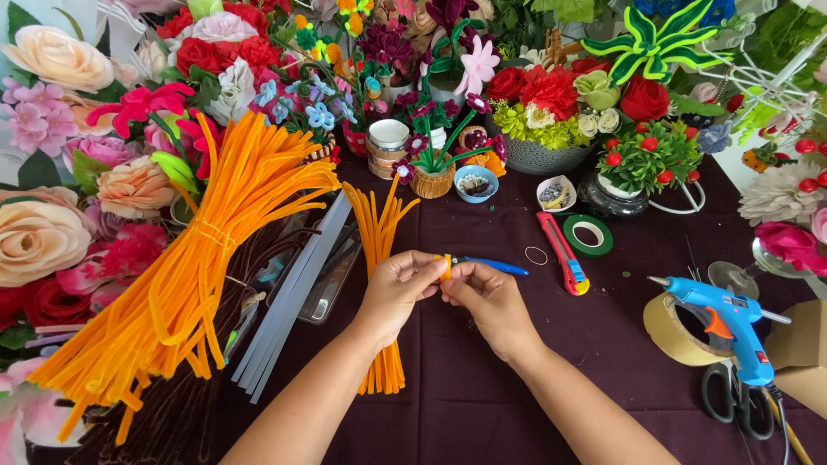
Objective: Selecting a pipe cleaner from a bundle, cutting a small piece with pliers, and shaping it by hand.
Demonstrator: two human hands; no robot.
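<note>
Nearest us, we are pinching a short orange pipe-cleaner piece (446, 266) between both hands: the left hand (398, 288) and the right hand (489, 300) are meeting fingertip to fingertip over the dark purple cloth (482, 396), fingers curled tight around the piece, thumbs on top. It is sitting at the centre of the table, just above a small sheaf of orange stems (379, 284) that is lying under the left wrist.

To the left, one big tied bundle of orange pipe cleaners (189, 275) is fanning out beside a few clear glue sticks (293, 301). To the right we are counting one blue glue gun (728, 323), one roll of tan tape (676, 331) and one pair of black scissors (732, 400).

Just past the hands: blue-handled pliers (491, 265), one red utility knife (564, 254), one roll of green tape (588, 234).

Farther back, one blue bowl (475, 184) is holding small dark bits, possibly beads; one white dish (556, 193) is holding much the same. A woven basket (432, 183) is carrying purple flowers, a grey pot (538, 157) red and yellow blooms, a dark glass pot (610, 198) a green sprig with red berries.
</note>
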